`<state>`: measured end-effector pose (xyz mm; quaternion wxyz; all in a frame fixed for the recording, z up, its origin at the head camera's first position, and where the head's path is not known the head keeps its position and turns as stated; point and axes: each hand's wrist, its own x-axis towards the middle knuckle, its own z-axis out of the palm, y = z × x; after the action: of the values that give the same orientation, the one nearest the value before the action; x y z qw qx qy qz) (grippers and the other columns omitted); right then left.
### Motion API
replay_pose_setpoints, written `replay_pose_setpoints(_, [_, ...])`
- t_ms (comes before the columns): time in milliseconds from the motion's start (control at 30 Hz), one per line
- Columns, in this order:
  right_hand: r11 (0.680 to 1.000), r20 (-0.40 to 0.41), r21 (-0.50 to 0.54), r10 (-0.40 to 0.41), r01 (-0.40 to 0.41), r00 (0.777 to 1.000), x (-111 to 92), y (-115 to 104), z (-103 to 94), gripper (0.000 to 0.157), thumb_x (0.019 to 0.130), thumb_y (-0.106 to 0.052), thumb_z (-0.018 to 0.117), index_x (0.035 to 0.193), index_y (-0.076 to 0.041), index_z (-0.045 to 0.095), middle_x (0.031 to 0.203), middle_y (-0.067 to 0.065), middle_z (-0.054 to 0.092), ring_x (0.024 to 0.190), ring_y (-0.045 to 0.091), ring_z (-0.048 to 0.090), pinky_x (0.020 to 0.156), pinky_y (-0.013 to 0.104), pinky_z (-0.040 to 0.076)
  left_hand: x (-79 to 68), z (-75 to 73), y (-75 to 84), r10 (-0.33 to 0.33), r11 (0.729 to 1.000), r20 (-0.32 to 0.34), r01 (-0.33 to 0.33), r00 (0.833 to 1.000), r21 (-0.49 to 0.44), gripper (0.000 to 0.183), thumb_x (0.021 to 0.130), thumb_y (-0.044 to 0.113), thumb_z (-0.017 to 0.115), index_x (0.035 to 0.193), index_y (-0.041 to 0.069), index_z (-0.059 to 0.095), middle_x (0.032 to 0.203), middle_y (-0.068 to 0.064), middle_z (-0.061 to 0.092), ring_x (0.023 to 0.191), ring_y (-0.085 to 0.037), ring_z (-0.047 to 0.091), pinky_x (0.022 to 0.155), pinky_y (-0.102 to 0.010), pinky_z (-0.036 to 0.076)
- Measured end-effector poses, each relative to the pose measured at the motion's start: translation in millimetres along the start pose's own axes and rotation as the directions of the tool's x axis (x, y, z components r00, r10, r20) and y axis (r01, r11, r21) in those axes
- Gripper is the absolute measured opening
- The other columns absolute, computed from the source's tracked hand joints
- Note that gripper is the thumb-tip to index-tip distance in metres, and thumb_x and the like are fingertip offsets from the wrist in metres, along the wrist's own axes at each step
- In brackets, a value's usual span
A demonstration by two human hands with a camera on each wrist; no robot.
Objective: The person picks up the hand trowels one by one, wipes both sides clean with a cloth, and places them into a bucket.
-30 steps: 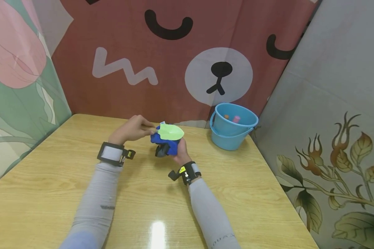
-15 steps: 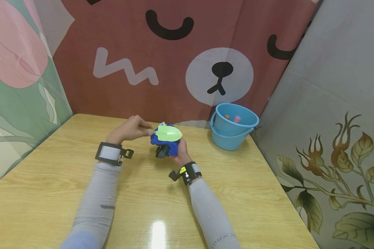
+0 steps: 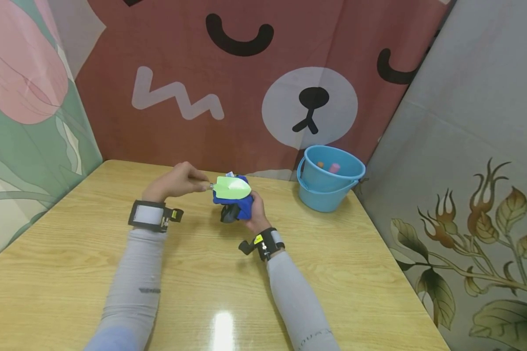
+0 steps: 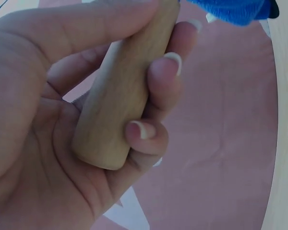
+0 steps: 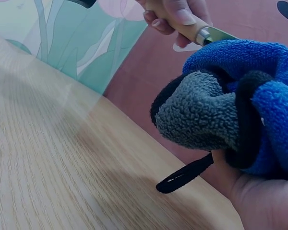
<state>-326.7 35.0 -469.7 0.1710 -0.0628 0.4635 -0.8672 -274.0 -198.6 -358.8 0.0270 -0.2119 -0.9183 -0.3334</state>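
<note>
A small trowel with a light green blade (image 3: pixel 232 187) and a wooden handle (image 4: pixel 125 86) is held level above the table. Fingers and thumb of my left hand (image 3: pixel 177 181) curl round that handle, as the left wrist view shows closely. Under the blade bunches a blue and grey cloth (image 3: pixel 241 207) with black edging and a black hanging loop (image 5: pixel 185 177). My right hand (image 3: pixel 257 214) grips the cloth from the right and below, and most of its fingers are hidden behind the fabric. The cloth lies against the blade's underside.
At the back right of the wooden table (image 3: pixel 202 282) stands a light blue bucket (image 3: pixel 327 183) with its handle hanging down. An orange thing and a pink thing show inside it. Printed fabric walls (image 3: pixel 237 136) rise behind the table and at both sides.
My left hand has drawn the trowel a little to the left across the cloth, so the blade tip sits further left. The right hand and the cloth have hardly moved.
</note>
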Motion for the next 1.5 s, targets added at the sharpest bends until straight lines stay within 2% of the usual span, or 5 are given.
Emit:
replay_pose_setpoints(333, [1.000, -0.002, 0.010, -0.004, 0.004, 1.000, 0, -1, -0.1, 0.042, 0.102, -0.033, 0.034, 0.129, -0.005, 0.049, 0.102, -0.001, 0.066, 0.085, 0.009, 0.067, 0.075, 0.023, 0.057, -9.6, -10.9, -10.5, -0.015, 1.000, -0.012, 0.015, 1.000, 0.020, 0.028, 0.094, 0.012, 0.073, 0.120, 0.001, 0.074, 0.118, -0.019, 0.073, 0.110, -0.038, 0.070, 0.094, -0.055, 0.055])
replay_pose_setpoints(633, [0.999, -0.041, 0.036, -0.037, 0.039, 0.998, 0, -2, 0.8, 0.039, 0.100, -0.032, 0.036, 0.127, -0.007, 0.048, 0.101, -0.003, 0.066, 0.082, 0.007, 0.066, 0.073, 0.023, 0.056, -15.3, -17.1, -20.0, -0.045, 0.999, -0.007, 0.045, 0.999, 0.003, 0.027, 0.095, 0.015, 0.073, 0.120, 0.004, 0.075, 0.118, -0.017, 0.074, 0.110, -0.036, 0.070, 0.095, -0.057, 0.054])
replay_pose_setpoints(967, [0.999, -0.059, 0.028, -0.015, 0.016, 0.998, -1, -1, -0.3, 0.036, 0.101, -0.035, 0.038, 0.124, -0.010, 0.049, 0.098, -0.003, 0.067, 0.079, 0.008, 0.066, 0.071, 0.023, 0.056, -26.4, -27.4, -27.3, -0.060, 0.998, -0.035, 0.060, 0.998, -0.013, 0.028, 0.095, 0.016, 0.073, 0.120, 0.005, 0.076, 0.121, -0.017, 0.073, 0.114, -0.037, 0.068, 0.097, -0.057, 0.053])
replay_pose_setpoints(1167, [1.000, -0.048, 0.010, -0.018, 0.018, 0.999, -1, -1, 0.0, 0.036, 0.101, -0.035, 0.037, 0.124, -0.010, 0.049, 0.097, -0.004, 0.067, 0.077, 0.008, 0.066, 0.070, 0.023, 0.055, -25.1, -26.3, -25.4, -0.060, 0.998, -0.040, 0.059, 0.997, -0.023, 0.033, 0.095, 0.022, 0.074, 0.123, 0.005, 0.074, 0.121, -0.016, 0.073, 0.113, -0.035, 0.069, 0.097, -0.057, 0.053])
replay_pose_setpoints(1500, [0.998, -0.038, -0.067, 0.000, -0.002, 0.999, -3, 1, 2.2, 0.042, 0.099, -0.035, 0.036, 0.128, -0.009, 0.051, 0.096, -0.003, 0.068, 0.079, 0.008, 0.065, 0.069, 0.021, 0.054, -12.0, -13.4, -17.3, -0.025, 0.998, -0.040, 0.022, 0.999, -0.063, 0.035, 0.095, 0.020, 0.074, 0.125, 0.002, 0.072, 0.121, -0.017, 0.073, 0.112, -0.035, 0.069, 0.095, -0.055, 0.055])
